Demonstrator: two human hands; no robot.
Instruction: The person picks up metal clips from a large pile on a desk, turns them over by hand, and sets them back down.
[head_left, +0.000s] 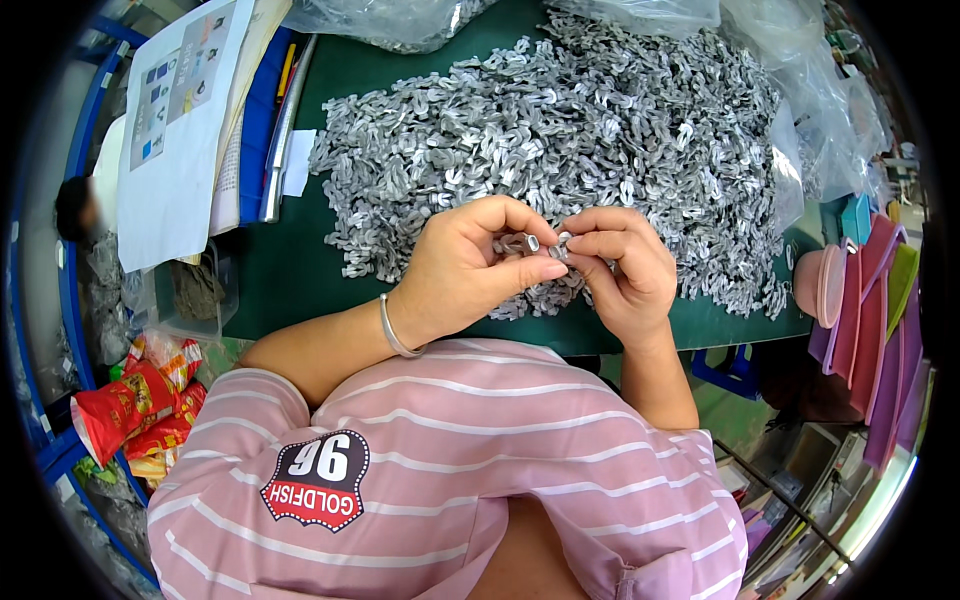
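Observation:
A large heap of small grey metal pieces [560,130], looped or U-shaped, is spread over the green tabletop [270,285]. In front of its near edge, my left hand [460,255] pinches one small grey metal piece [522,242] between thumb and forefinger, its open end turned to the right. Close beside it, my right hand [628,265] has its fingertips closed on another small silvery piece [562,246]. The two pieces almost meet; whether they touch is too small to tell. My left wrist wears a silver bangle [397,330].
Papers [185,120] and a blue file tray [257,150] stand at the left. A clear plastic box [215,300] sits below them, near red snack packets [135,405]. Clear plastic bags [830,110] lie at the back right. Pink and purple strips [870,310] hang at the right edge.

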